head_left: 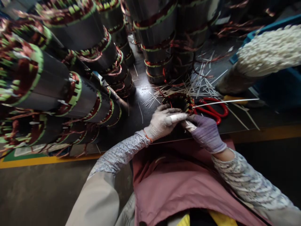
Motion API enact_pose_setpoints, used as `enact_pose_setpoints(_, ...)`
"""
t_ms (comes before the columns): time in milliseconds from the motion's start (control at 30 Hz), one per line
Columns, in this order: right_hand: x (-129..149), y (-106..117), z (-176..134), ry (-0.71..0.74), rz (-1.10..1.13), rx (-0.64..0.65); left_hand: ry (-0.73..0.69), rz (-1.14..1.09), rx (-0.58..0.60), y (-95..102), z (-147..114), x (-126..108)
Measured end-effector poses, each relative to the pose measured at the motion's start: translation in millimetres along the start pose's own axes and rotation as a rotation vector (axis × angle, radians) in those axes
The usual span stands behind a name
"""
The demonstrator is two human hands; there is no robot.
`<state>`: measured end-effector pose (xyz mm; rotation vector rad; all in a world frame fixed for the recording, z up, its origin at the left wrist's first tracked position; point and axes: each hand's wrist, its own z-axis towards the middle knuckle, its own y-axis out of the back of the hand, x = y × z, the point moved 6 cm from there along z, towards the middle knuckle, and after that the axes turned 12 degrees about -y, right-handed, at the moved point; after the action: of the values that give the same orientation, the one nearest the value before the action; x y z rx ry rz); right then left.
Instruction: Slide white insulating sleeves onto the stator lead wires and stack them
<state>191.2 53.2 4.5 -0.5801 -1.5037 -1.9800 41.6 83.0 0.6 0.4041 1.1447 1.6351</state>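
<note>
A small wound motor stator (180, 101), with dark red windings around its open bore, stands at the near edge of the dark table. My left hand (166, 121), in a white glove, curls over its near left side, index finger stretched to the right. My right hand (205, 130), in a purple glove, is closed at the near right rim, its fingertips meeting those of the left; what they pinch is hidden. A long white tie strip (225, 102) sticks out from the stator to the right. Red-handled scissors (211, 110) lie just beside it.
Tall stacks of wound stators (154, 40) fill the back, and more stators (54, 81) lean at the left. Loose white strips (188, 86) lie scattered behind the work. At the right, a thick bundle of white cords (270, 50) stands by a blue bin (277, 91).
</note>
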Motion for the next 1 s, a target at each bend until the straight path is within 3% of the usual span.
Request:
enact_pose_setpoints(167,11,7,8,0.08,-0.2,-0.098,0.009,0.011,0.004,3.8,3,-2)
enact_pose_setpoints(267,21,7,7,0.248,-0.3,-0.048,0.052,0.018,0.013,4.9,3,-1)
enact_pose_setpoints(367,20,14,-6,0.353,-0.256,0.004,0.06,0.016,0.037,3.7,4,-1)
enact_pose_setpoints(500,13,32,-8,0.344,-0.283,-0.129,0.002,0.014,0.014,3.3,3,-1)
enact_pose_setpoints(600,17,24,12,0.333,-0.419,-0.095,-0.02,0.026,-0.002,3.3,2,1)
enact_pose_setpoints(700,33,15,22,0.466,-0.431,-0.05,-0.019,0.038,0.008,2.5,2,2)
enact_pose_setpoints(867,51,34,-19,0.695,-0.274,-0.015,0.036,-0.003,0.038,0.0,3,4)
enact_pose_setpoints(933,49,50,-34,0.641,-0.217,-0.074,0.036,-0.033,0.021,2.1,4,4)
enact_pose_setpoints(1000,43,62,-38,0.436,-0.028,-0.105,0.027,-0.046,0.013,6.1,5,2)
